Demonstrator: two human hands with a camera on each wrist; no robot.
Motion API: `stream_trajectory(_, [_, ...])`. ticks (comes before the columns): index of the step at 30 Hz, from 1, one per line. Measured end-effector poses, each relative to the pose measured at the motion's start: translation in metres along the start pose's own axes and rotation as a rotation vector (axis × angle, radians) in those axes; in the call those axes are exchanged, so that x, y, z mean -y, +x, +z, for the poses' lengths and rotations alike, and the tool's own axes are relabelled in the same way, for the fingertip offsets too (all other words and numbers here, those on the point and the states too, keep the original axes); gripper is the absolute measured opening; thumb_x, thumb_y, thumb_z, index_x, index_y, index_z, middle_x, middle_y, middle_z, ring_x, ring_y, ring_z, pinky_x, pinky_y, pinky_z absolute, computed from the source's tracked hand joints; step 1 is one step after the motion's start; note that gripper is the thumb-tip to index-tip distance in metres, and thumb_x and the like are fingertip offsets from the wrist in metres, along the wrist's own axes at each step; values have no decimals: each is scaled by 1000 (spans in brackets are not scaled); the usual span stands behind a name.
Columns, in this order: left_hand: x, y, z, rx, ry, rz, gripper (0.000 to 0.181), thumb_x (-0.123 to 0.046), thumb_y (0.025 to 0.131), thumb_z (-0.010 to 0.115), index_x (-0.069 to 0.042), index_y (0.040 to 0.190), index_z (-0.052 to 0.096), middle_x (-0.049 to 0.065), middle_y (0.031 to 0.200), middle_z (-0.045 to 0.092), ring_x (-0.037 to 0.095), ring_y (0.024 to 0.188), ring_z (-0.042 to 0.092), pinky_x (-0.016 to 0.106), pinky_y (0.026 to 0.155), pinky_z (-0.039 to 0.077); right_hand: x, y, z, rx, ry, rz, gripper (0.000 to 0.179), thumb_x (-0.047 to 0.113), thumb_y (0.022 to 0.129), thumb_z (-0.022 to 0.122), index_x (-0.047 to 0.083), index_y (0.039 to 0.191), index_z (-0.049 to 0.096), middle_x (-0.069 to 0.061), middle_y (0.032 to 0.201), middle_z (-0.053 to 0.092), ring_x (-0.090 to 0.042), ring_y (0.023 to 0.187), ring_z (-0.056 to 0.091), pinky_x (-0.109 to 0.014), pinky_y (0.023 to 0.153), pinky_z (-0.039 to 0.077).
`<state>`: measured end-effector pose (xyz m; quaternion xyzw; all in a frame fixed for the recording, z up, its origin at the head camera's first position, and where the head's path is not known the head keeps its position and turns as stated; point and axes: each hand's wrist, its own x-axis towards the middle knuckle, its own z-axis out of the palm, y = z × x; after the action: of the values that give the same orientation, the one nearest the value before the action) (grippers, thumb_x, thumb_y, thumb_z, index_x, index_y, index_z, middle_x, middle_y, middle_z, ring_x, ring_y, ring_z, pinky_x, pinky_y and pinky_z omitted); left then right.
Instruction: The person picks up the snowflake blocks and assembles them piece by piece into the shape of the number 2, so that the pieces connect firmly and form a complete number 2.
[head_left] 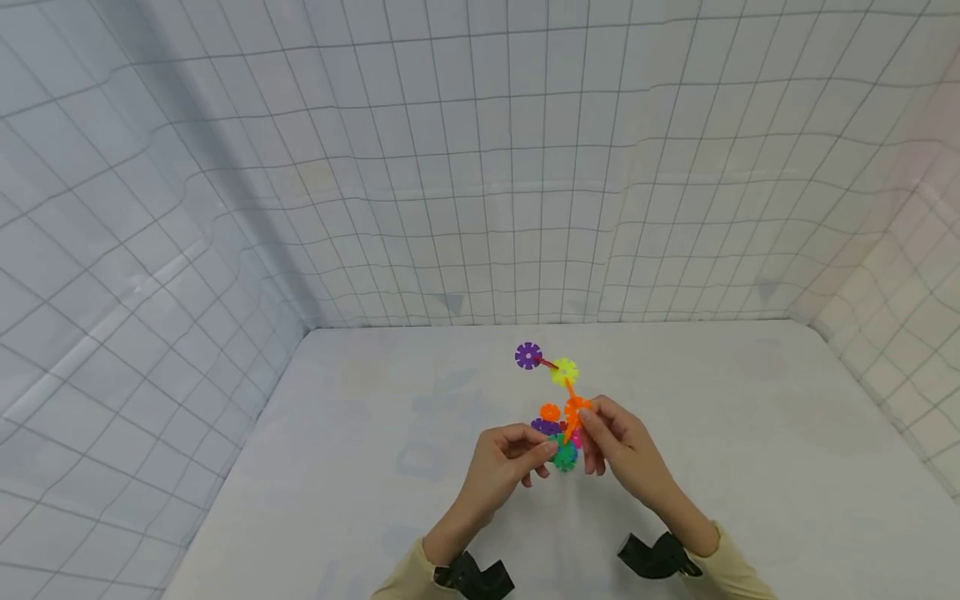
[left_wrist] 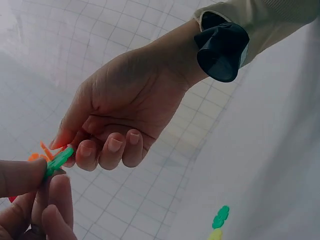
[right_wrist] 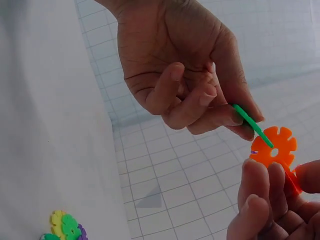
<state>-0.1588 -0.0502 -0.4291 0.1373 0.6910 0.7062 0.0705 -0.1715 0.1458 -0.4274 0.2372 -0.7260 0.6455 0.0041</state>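
Left hand (head_left: 504,460): thumb and forefinger pinched on a green disc (right_wrist: 252,124), a flat notched toy piece, held low above the worktop (head_left: 337,483). Its remaining fingers are loosely bent.

Right hand (head_left: 628,446): thumb and fingertips pinched on an orange disc (right_wrist: 283,148), by which a red-orange piece (right_wrist: 292,179) is seen edge-on. The green disc is brought edge-first against the face of the orange disc — whether the two are slotted together cannot be told.

Beyond the hands, as seen from the head: a purple disc (head_left: 528,356), a thin red piece (head_left: 547,363) and a yellow disc (head_left: 565,372), set in a line that is continued by orange down to the right hand. Whether this line is lifted or laid flat cannot be told.

Between the hands, closely grouped and partly covered: a small orange disc (head_left: 550,412), a dark purple piece (head_left: 545,427) and a pink piece (head_left: 577,437).

Worn on the wrists: two black straps (head_left: 474,577), one on each arm, by pale yellow sleeves (head_left: 411,575).

Surroundings: a white worktop, bounded at the back and sides by pale, grid-lined sheeting (head_left: 525,150) — slightly creased.
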Motion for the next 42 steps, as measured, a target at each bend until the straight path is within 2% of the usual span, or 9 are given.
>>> stream_trajectory(2, [-3,-1,0,-24,10,20,12,-6,89,66,6,86,67,9,70,65,18,58,62,20,47,43,0,0,-1,14,25,19,19,10,103,41,-2,90,48,-14,63,52,-34,47,49,-33,42,47])
stream_trajectory(6, [-4,-1,0,-85,25,48,11,-6,88,68,5,85,69,8,69,65,19,55,61,19,46,43,0,0,-2,74,65,45,16,9,101,45,-3,92,50,-16,68,53,-29,49,51,-32,43,47])
stream_trajectory(10, [4,0,0,-125,16,57,14,-10,86,70,3,88,70,8,70,66,20,54,61,19,46,42,-2,-1,1,118,42,65,10,8,97,53,-2,96,56,-17,71,56,-27,51,53,-31,43,47])
stream_trajectory(14, [4,0,1,-121,-22,65,15,-10,85,72,5,88,70,14,73,68,14,52,62,19,44,40,-4,0,3,111,13,88,13,10,96,57,-3,96,59,-17,69,57,-25,51,54,-31,44,46])
stream_trajectory(19, [5,0,1,-102,-47,45,17,-10,86,71,6,89,69,15,77,69,12,51,63,18,43,39,-3,-1,3,102,-1,86,12,10,95,59,-2,95,60,-7,67,58,-19,50,54,-30,43,45])
stream_trajectory(27, [5,0,2,-72,-82,44,20,-11,87,69,9,93,68,15,77,69,11,50,62,18,44,42,-2,-1,2,114,-18,56,7,8,94,59,1,92,58,-16,66,56,-19,51,55,-33,42,46])
stream_trajectory(32, [7,1,1,-46,-48,43,19,-12,88,69,5,95,69,20,83,69,11,54,63,19,46,41,-2,-1,3,98,-31,28,6,8,96,55,2,97,56,-9,65,56,-18,50,54,-33,42,47])
stream_trajectory(36, [14,5,-1,-38,0,48,16,-12,88,69,1,96,71,18,86,70,16,59,64,21,47,41,-1,0,2,69,-19,36,9,9,98,51,0,99,54,-10,67,56,-21,49,54,-31,43,48])
stream_trajectory(42, [41,19,-15,-106,157,64,18,-14,91,65,1,97,71,13,84,70,36,71,65,33,52,51,-1,2,-1,9,16,73,16,12,99,50,-3,100,53,-14,64,57,-27,51,55,-31,45,49])
